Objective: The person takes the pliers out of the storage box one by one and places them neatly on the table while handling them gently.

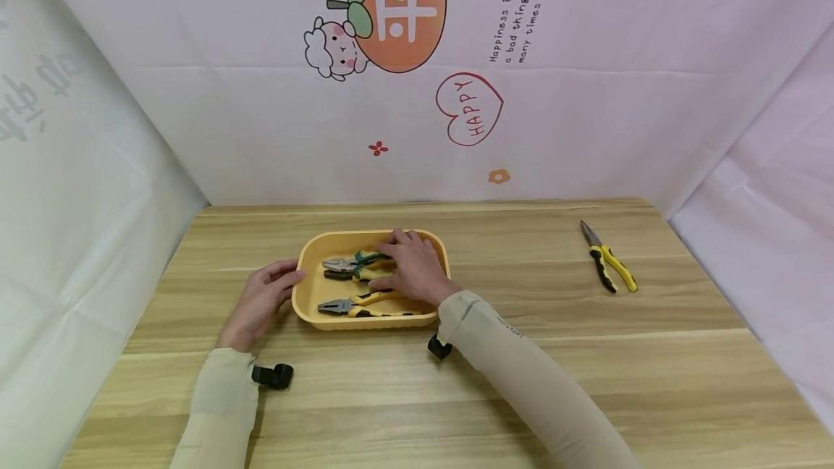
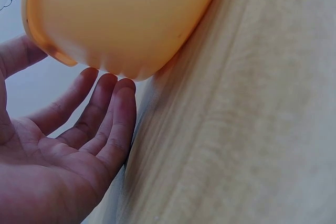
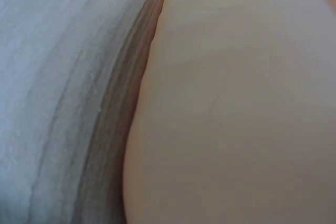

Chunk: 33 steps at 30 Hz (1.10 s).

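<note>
A yellow plastic basket (image 1: 306, 299) stands on the table, with three pliers in it. My left hand (image 1: 263, 299) holds its left end, thumb at the rim and fingertips against the outer wall (image 2: 126, 19). Inside, my right hand (image 1: 417, 270) reaches over the green-and-yellow handles of the silver-jawed pliers (image 1: 339, 264) and the dark-jawed pliers (image 1: 337, 275). Its thumb and fingers are spread around these handles; their grip is partly hidden. Nearer the front wall lie yellow-and-black combination pliers (image 1: 335, 307). The right wrist view shows only the basket's outer side (image 3: 226, 103) and the tabletop.
Long-nose pliers (image 1: 606, 259) with yellow-and-black handles lie on the wooden table (image 1: 521, 259), well to the right of the basket. A white printed cloth (image 1: 293, 143) hangs at the back, and pale cloth also closes off both sides.
</note>
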Tool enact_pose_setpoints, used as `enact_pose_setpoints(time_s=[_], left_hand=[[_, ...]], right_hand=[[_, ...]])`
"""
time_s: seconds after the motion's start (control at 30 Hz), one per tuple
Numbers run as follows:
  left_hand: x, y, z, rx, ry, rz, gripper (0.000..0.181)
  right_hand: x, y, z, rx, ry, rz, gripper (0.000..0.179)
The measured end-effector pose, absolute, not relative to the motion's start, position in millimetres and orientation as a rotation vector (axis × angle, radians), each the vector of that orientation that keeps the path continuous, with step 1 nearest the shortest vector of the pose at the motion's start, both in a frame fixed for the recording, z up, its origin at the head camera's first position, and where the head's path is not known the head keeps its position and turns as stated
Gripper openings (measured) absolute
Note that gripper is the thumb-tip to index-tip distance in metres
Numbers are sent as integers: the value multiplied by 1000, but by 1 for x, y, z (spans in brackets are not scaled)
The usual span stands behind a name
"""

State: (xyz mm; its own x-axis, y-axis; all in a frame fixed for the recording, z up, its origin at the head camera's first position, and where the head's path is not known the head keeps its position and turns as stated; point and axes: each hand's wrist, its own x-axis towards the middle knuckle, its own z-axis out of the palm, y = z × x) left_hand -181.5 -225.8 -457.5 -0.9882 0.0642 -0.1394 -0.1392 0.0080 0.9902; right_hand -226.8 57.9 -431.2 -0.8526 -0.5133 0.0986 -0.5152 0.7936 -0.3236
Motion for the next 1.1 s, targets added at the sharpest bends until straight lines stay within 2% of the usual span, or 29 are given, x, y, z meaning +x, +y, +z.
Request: enact_pose_setpoints(time_s=[0.53,1.1], left_hand=[[-180,-225,-455,-86,2100,2129,53],[-181,-226,-457,-90,2108,2116,55]], right_hand=[[-225,60,-422,846,-2941,591,66],[-220,58,-389,842,-2883,616,67]])
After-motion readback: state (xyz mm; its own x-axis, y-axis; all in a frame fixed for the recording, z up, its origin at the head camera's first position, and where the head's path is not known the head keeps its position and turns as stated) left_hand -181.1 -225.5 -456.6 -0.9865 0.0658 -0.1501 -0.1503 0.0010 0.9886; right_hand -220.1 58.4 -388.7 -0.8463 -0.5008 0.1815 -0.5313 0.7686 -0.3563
